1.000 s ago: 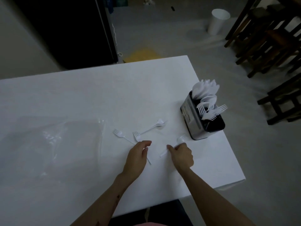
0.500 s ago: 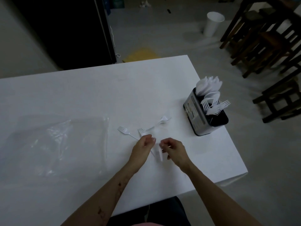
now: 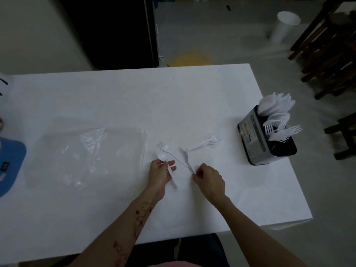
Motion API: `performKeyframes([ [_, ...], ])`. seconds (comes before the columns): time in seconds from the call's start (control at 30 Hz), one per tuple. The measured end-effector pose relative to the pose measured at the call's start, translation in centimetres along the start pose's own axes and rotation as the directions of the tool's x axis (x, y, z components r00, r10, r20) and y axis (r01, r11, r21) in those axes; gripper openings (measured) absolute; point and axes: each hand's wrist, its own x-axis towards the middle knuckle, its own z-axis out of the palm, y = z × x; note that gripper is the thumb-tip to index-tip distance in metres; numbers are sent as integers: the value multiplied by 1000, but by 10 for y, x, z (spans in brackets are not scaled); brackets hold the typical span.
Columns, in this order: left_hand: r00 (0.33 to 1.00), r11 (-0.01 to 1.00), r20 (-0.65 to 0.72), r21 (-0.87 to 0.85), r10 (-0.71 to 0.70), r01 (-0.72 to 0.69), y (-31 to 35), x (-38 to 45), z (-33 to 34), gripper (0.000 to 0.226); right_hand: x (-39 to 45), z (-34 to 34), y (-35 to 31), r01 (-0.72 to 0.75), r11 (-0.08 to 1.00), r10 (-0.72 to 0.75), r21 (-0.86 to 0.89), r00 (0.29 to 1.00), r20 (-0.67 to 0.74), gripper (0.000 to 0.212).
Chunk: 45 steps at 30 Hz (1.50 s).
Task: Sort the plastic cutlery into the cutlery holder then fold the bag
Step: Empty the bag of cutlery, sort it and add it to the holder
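Spoon [image 3: 163, 160] pinched in my left hand [image 3: 160, 175]; my right hand [image 3: 209, 180] pinches a fork handle [image 3: 189, 166]. Another fork [image 3: 169, 152] and spoon [image 3: 204, 144] lie just beyond on the table [image 3: 115, 97], bag [image 3: 86, 153] left, cutlery holder [image 3: 258, 143] far right

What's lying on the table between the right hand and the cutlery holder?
In the head view, one white plastic spoon lies between the right hand and the cutlery holder, its bowl toward the holder; otherwise bare white table.

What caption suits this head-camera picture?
Both hands pick plastic cutlery off a white table beside a holder.
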Motion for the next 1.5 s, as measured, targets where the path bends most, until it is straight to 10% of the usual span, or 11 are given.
performKeyframes([
  [0.17, 996, 990, 74, -127, -59, 68, -1, -1, 2, 31, -4, -12, -8, 36, 831, -99, 554, 991, 85, 10],
  [0.37, 995, 993, 97, -119, 6, 6, -1, 3, 1, 31, 3, -4, -24, -6, 800, -125, 601, 976, 176, 11],
  [0.57, 999, 993, -30, -110, 45, -48, 2, 9, -19, 21, 23, 13, -34, 32, 991, -18, 128, 994, -103, 26],
  [0.83, 997, 996, -77, -85, -28, 22, -2, 18, -29, 31, 31, 21, -37, 141, 955, -174, -260, 979, -107, 15],
  [1.0, 998, 991, 4, -120, -63, 63, 6, 15, -19, 35, 17, 5, -41, 37, 845, -123, 534, 984, 127, 13],
  [1.17, 996, 983, 44, -166, -74, 81, 11, 13, -6, 24, 8, -6, -43, -48, 773, -193, 632, 932, 307, 7],
  [1.4, 1000, 995, -14, -99, -28, 26, 12, 20, -12, 14, 52, 4, -36, 190, 976, -164, 105, 963, -214, 29],
  [1.5, 1000, 999, -3, -44, -12, 11, 8, 19, -18, 13, 64, 8, -31, 224, 968, -244, -115, 947, -208, 35],
])
